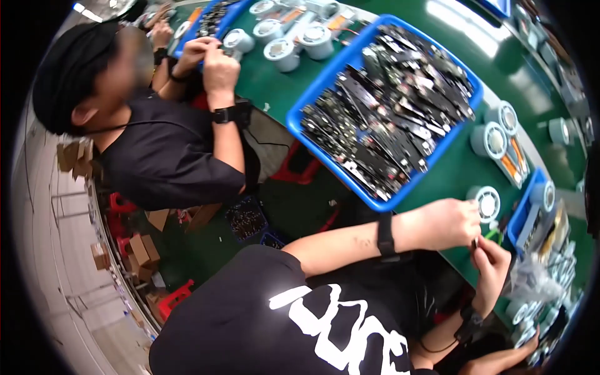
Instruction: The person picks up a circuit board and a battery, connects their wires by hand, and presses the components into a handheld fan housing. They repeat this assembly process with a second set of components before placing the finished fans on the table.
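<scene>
My left hand [447, 224], a dark band on its wrist, is closed over the table edge with curled fingers. What they hold is hidden. Just below it, my right hand [492, 265] pinches a small dark piece [475, 243] between thumb and finger. A bright green thing [495, 235], too blurred to name, shows beside the fingertips. A pale blue round housing [486, 204] with a white ring stands just beyond my left hand. To the left, a blue tray [297, 119] is heaped with black strip-like circuit boards [387, 106].
On the left a co-worker [169, 137] in black works with both hands over the green table [265, 94]. Pale blue housings [281, 55] stand near them. At right are more housings [489, 140], a small blue tray [520, 209] and a clear plastic bag [534, 278]. Another person's hand [528, 345] reaches in there.
</scene>
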The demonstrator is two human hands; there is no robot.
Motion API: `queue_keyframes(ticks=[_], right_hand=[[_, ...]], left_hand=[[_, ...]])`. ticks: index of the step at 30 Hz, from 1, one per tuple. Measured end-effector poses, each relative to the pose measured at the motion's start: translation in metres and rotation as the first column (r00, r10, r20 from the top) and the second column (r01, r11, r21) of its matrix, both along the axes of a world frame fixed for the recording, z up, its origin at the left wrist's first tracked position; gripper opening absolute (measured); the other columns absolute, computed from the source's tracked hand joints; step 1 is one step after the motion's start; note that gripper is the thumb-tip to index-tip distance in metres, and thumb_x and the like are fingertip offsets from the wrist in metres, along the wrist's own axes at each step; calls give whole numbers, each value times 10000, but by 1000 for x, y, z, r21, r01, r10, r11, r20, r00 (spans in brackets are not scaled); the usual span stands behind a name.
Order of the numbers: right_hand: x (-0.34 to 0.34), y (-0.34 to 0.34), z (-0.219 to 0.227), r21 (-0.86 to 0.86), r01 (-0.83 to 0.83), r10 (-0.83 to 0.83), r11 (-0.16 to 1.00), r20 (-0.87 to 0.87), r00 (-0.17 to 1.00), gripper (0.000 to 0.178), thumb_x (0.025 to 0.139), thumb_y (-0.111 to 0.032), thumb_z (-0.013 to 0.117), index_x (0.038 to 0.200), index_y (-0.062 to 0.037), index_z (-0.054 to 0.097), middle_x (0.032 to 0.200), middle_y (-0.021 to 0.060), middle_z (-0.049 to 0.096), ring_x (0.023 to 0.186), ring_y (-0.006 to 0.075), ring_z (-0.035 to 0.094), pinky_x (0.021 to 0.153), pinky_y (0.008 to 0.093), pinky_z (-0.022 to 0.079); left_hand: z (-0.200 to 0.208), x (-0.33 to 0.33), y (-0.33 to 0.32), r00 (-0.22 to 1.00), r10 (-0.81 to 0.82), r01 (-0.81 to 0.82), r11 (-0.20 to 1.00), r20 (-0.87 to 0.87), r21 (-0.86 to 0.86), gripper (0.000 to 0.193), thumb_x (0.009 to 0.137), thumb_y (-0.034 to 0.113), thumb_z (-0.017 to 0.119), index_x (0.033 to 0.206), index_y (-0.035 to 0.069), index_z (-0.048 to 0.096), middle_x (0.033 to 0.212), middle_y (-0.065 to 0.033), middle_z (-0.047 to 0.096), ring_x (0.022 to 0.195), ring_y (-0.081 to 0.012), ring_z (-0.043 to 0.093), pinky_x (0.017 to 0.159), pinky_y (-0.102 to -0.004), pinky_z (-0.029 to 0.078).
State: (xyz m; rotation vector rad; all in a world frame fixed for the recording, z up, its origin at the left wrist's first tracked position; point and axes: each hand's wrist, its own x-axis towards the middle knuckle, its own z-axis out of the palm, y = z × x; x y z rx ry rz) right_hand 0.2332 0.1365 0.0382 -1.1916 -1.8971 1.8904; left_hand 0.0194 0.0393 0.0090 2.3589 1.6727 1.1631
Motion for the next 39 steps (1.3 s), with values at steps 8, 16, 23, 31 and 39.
queue_keyframes(ticks=[8,16,23,31,39], right_hand=[[-4,-30,-16,59,159,-147,985,-176,973,299,960,-33,631,1239,76,645,984,52,675,682,59,520,581,182,360],[-37,-64,-14,-83,376,-385,923,-228,894,316,973,-42,621,1273,57,622,971,24,665,681,48,507,576,185,357],[-47,-60,-13,-109,358,-374,927,-254,892,350,942,-14,623,1283,65,637,1011,121,720,690,71,538,574,190,366],[-34,-62,-18,-186,339,-382,922,-295,876,379,944,-87,636,1284,80,630,1001,138,719,700,95,568,566,193,376],[-31,-60,-23,-88,254,-269,963,-338,902,408,927,-106,646,1285,88,629,978,136,702,712,119,582,599,215,411]], left_hand=[[-7,12,-12,956,157,-189,975,249,113,120,769,141,645,741,55,566,799,-51,565,847,-229,576,747,-316,513],[-2,-11,-9,938,7,-45,994,347,100,84,769,108,668,802,69,600,783,-48,583,739,-248,594,688,-340,504],[2,-26,-1,928,7,8,999,372,-40,226,693,-31,818,897,34,745,868,-84,717,762,-237,653,649,-307,534],[-14,-12,-1,926,-2,14,999,377,-30,250,682,-41,831,910,12,741,878,-91,732,738,-211,646,632,-288,510],[-21,-18,-3,905,-71,63,997,419,33,289,656,-37,852,914,-38,721,855,-133,729,723,-223,645,646,-287,490]])
